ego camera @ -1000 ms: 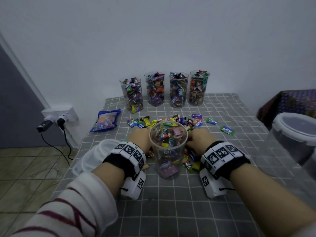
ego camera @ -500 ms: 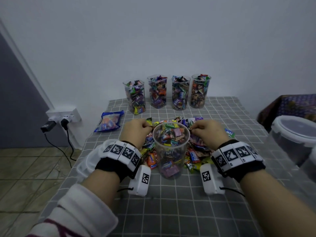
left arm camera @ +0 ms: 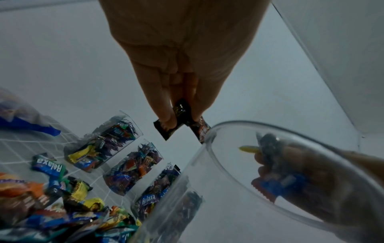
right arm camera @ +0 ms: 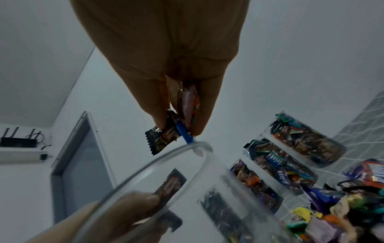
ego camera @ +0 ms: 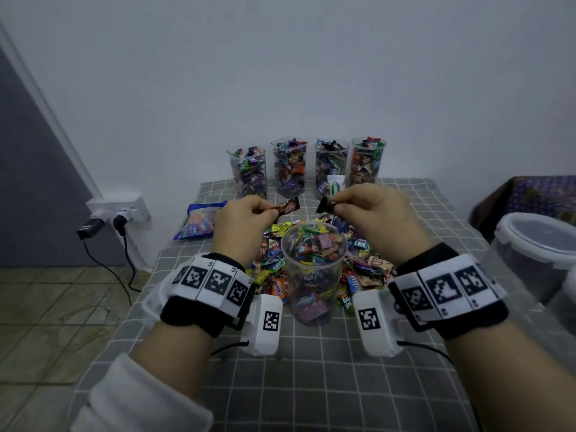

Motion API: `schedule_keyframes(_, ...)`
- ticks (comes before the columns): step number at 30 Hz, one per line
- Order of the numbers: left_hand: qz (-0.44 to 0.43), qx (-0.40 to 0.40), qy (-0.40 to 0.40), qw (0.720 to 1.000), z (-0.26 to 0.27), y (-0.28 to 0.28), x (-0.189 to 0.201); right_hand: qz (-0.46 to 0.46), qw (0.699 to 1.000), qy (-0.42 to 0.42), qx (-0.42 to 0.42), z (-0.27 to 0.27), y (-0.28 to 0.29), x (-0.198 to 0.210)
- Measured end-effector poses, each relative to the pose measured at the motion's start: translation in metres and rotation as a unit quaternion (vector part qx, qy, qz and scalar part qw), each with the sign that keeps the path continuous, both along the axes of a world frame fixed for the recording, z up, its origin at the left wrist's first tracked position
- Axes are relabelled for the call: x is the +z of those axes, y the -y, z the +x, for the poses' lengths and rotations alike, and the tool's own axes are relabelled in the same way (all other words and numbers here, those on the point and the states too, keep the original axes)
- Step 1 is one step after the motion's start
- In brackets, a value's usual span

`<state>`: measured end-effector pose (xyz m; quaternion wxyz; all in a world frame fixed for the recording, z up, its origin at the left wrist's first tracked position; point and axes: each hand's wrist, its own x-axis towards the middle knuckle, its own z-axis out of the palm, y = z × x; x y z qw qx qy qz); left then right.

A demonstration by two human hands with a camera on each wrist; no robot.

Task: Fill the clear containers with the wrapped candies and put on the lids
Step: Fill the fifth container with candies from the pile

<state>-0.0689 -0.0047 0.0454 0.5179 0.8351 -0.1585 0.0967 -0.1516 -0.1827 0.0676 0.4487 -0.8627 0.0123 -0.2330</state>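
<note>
A clear cup [ego camera: 313,269], nearly full of wrapped candies, stands in front of me on the grey checked cloth [ego camera: 311,385]. Loose candies [ego camera: 367,269] are heaped around and behind it. My left hand [ego camera: 249,222] is raised behind the cup's rim and pinches dark brown candies [ego camera: 288,205] [left arm camera: 180,121]. My right hand [ego camera: 367,210] is raised opposite it and pinches a small bunch of candies [ego camera: 327,204] [right arm camera: 172,131], among them a dark and a blue one. Both hands hover just above and behind the cup [left arm camera: 280,172] [right arm camera: 187,189]. Several full clear cups [ego camera: 290,169] line the wall.
A blue candy bag [ego camera: 199,221] lies at the left of the table. Clear lids or containers [ego camera: 152,297] sit under my left wrist at the table's left edge. A big lidded tub [ego camera: 536,244] stands at the right. A socket with plugs [ego camera: 115,213] hangs at the left.
Both hands have lifted from the candy heap beside the cup, each now with candies pinched, and have come up behind the cup's rim. The cup stays put.
</note>
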Motion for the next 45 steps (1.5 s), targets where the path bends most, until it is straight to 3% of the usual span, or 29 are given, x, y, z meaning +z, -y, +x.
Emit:
schedule_keyframes(8,-0.036,-0.003,-0.014,0.999,-0.003,-0.007,0.0,-0.225,0.973,-0.027,0.047,-0.001,-0.022,-0.002)
schedule_keyframes(16,-0.06,-0.006,-0.018,0.998,-0.008,-0.009,0.001,-0.253,0.965,-0.045,0.047,0.0,-0.028,-0.007)
schedule_keyframes(21,-0.068,-0.011,-0.015,0.998,-0.011,-0.011,0.002,-0.217,0.976,-0.009,0.009,0.0,-0.032,-0.016)
schedule_keyframes(25,-0.076,-0.019,-0.016,0.997,-0.015,-0.012,0.006,-0.137,0.988,0.06,-0.031,-0.008,-0.03,-0.022)
schedule_keyframes(28,-0.075,-0.029,-0.008,0.997,-0.019,-0.012,0.01,-0.028,0.997,-0.067,0.036,-0.012,-0.023,-0.032)
schedule_keyframes(31,-0.058,-0.059,0.003,0.997,-0.024,-0.008,0.015,0.042,0.983,-0.157,0.086,-0.012,-0.019,-0.041)
schedule_keyframes(40,0.05,-0.142,0.031,0.988,-0.037,0.005,0.019,0.12,0.98,-0.121,0.1,-0.01,-0.015,-0.05)
schedule_keyframes(45,0.053,-0.137,0.021,0.989,-0.034,0.006,0.013,0.09,0.984,-0.127,0.081,-0.011,-0.015,-0.05)
